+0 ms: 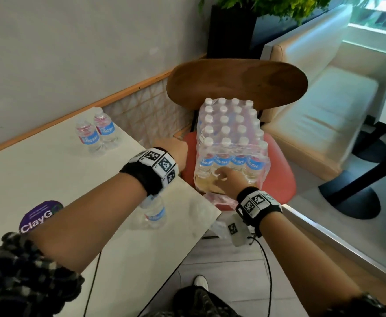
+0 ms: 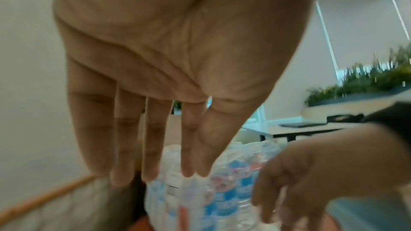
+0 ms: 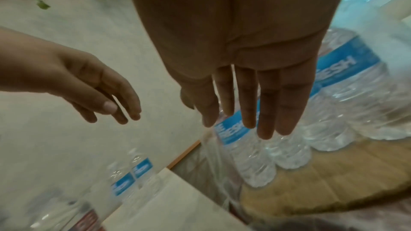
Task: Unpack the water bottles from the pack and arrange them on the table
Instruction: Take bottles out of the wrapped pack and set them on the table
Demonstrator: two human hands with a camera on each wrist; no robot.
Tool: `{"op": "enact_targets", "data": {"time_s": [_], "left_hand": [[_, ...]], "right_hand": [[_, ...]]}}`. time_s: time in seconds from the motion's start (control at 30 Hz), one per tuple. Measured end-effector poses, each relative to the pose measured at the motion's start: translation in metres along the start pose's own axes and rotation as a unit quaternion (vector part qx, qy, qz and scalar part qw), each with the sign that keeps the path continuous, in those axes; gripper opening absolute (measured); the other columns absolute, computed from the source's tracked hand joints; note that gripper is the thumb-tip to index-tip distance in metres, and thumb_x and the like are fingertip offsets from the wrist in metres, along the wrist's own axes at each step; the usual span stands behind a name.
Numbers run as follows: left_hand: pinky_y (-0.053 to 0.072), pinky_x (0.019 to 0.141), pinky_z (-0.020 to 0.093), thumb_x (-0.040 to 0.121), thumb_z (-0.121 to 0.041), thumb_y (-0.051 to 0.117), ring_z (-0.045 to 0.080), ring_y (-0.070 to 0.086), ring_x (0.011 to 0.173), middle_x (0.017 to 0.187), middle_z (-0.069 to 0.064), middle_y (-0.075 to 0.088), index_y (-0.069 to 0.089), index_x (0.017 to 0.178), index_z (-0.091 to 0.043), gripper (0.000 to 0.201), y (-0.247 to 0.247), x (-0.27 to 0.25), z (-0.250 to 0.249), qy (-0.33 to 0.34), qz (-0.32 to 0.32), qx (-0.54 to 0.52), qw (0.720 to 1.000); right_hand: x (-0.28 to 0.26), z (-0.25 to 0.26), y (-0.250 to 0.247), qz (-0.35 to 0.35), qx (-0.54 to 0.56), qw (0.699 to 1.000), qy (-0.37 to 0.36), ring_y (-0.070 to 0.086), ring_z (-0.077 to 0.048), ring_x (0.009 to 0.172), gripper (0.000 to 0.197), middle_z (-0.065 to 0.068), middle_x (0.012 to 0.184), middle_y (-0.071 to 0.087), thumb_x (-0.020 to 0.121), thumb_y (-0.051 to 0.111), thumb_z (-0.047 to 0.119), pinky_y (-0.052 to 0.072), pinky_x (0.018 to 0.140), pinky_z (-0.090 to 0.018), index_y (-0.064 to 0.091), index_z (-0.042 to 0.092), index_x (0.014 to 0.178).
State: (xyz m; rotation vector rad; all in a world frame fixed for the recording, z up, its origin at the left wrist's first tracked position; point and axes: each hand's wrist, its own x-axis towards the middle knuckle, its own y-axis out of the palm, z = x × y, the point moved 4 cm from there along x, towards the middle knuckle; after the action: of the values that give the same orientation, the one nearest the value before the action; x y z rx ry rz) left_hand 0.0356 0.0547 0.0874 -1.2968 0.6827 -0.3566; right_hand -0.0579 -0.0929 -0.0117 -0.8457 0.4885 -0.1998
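1. The pack [image 1: 230, 143] of water bottles sits on a red chair [image 1: 279, 179] just beside the desk [image 1: 50, 175].
2. The pack is wrapped in clear plastic, and the bottles in it stand up with white caps on top.
3. The right hand [image 1: 224, 179] reaches to the near side of the pack, low down. Its fingers [image 3: 266, 111] are straight and spread a little. It holds nothing.
4. The left hand [image 1: 173, 149] is out past the desk edge, near the left side of the pack. Its fingers [image 2: 155, 138] are straight too, and it holds nothing.
5. Two bottles [image 1: 96, 131] stand side by side at the far end of the desk, near the wall.
6. One more bottle [image 1: 155, 211] stands on the desk near its front edge, partly hidden under the left arm.
7. A round purple sticker [image 1: 41, 216] is on the desk, close to the person.
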Motion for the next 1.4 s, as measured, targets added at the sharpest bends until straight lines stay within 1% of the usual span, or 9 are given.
{"op": "enact_targets", "data": {"time_s": [0.2, 0.37, 0.43, 0.5, 0.7, 0.87, 1.0, 1.2, 1.4], "left_hand": [[0.042, 0.091, 0.029, 0.095, -0.008, 0.044, 0.028, 0.050, 0.121, 0.144, 0.010, 0.038, 0.047, 0.139, -0.019, 0.045, 0.019, 0.038, -0.064, 0.063, 0.122, -0.144, 0.980], [0.050, 0.083, 0.036, 0.088, -0.010, 0.051, 0.032, 0.054, 0.112, 0.148, 0.009, 0.024, 0.026, 0.145, -0.031, 0.066, 0.037, 0.065, -0.056, 0.001, 0.084, -0.206, 0.975], [0.050, 0.080, 0.036, 0.085, -0.016, 0.055, 0.035, 0.052, 0.113, 0.145, 0.014, 0.026, 0.016, 0.147, -0.034, 0.075, 0.041, 0.067, -0.052, -0.010, 0.091, -0.218, 0.972], [0.049, 0.071, 0.033, 0.084, -0.018, 0.056, 0.036, 0.054, 0.107, 0.140, 0.018, 0.029, 0.010, 0.147, -0.039, 0.081, 0.043, 0.068, -0.051, -0.007, 0.101, -0.236, 0.967], [0.052, 0.078, 0.035, 0.079, -0.020, 0.067, 0.032, 0.058, 0.093, 0.125, 0.010, 0.037, 0.031, 0.140, -0.037, 0.073, 0.040, 0.069, -0.052, -0.019, 0.029, -0.243, 0.970], [0.052, 0.086, 0.039, 0.067, -0.024, 0.080, 0.025, 0.059, 0.101, 0.118, 0.004, 0.058, 0.048, 0.125, -0.023, 0.067, 0.037, 0.064, -0.073, 0.073, 0.052, -0.251, 0.964], [0.047, 0.072, 0.029, 0.077, -0.024, 0.071, 0.024, 0.062, 0.093, 0.105, 0.005, 0.065, 0.059, 0.115, -0.017, 0.040, 0.037, 0.064, -0.065, 0.051, 0.051, -0.188, 0.979], [0.041, 0.041, 0.020, 0.075, -0.007, 0.067, 0.015, 0.053, 0.046, 0.081, 0.007, 0.059, 0.054, 0.077, -0.014, 0.015, 0.039, 0.052, -0.044, 0.014, 0.091, -0.244, 0.965], [0.049, 0.047, 0.025, 0.073, -0.004, 0.071, 0.020, 0.061, 0.048, 0.079, 0.009, 0.063, 0.057, 0.075, -0.013, 0.017, 0.034, 0.043, -0.026, -0.011, 0.140, -0.264, 0.954]], "right_hand": [[0.036, -0.027, -0.031, -0.075, 0.061, 0.995, 0.004, 0.048, -0.027, 0.124, 0.052, -0.009, 0.137, 0.050, 0.086, 0.065, 0.016, 0.038, 0.100, -0.033, 0.046, 0.010, 0.134], [0.056, -0.020, -0.037, -0.030, 0.115, 0.992, -0.028, 0.055, -0.021, 0.077, 0.017, -0.004, 0.086, 0.060, 0.089, 0.058, 0.013, 0.044, 0.064, -0.029, 0.060, 0.010, 0.106], [0.061, -0.017, -0.036, -0.013, 0.113, 0.993, -0.024, 0.054, -0.021, 0.073, 0.008, -0.003, 0.083, 0.061, 0.091, 0.055, 0.018, 0.044, 0.065, -0.029, 0.061, 0.014, 0.094], [0.070, -0.019, -0.035, -0.019, 0.089, 0.996, -0.010, 0.059, -0.025, 0.091, 0.026, -0.007, 0.103, 0.064, 0.090, 0.056, 0.030, 0.047, 0.077, -0.032, 0.061, 0.013, 0.109], [0.055, -0.017, -0.028, -0.066, 0.069, 0.992, -0.080, 0.050, -0.028, 0.112, 0.041, -0.007, 0.128, 0.045, 0.085, 0.065, 0.029, 0.046, 0.095, -0.041, 0.053, 0.027, 0.125], [0.034, -0.004, -0.023, 0.015, 0.170, 0.981, -0.089, 0.064, -0.030, 0.084, 0.045, -0.008, 0.121, 0.045, 0.089, 0.058, 0.012, 0.058, 0.075, -0.042, 0.048, 0.022, 0.132], [0.024, 0.003, -0.017, 0.105, 0.289, 0.951, -0.036, 0.065, -0.018, 0.077, 0.031, -0.006, 0.108, 0.059, 0.095, 0.043, 0.002, 0.055, 0.085, -0.036, 0.052, 0.008, 0.125], [0.064, 0.000, -0.025, 0.018, 0.263, 0.965, 0.010, 0.060, -0.016, 0.067, 0.035, -0.015, 0.106, 0.060, 0.093, 0.053, 0.008, 0.053, 0.067, -0.032, 0.047, 0.003, 0.127], [0.082, 0.006, -0.015, 0.066, 0.335, 0.939, 0.033, 0.059, -0.013, 0.070, 0.041, -0.013, 0.093, 0.060, 0.095, 0.047, 0.001, 0.054, 0.061, -0.019, 0.041, 0.015, 0.133]]}}
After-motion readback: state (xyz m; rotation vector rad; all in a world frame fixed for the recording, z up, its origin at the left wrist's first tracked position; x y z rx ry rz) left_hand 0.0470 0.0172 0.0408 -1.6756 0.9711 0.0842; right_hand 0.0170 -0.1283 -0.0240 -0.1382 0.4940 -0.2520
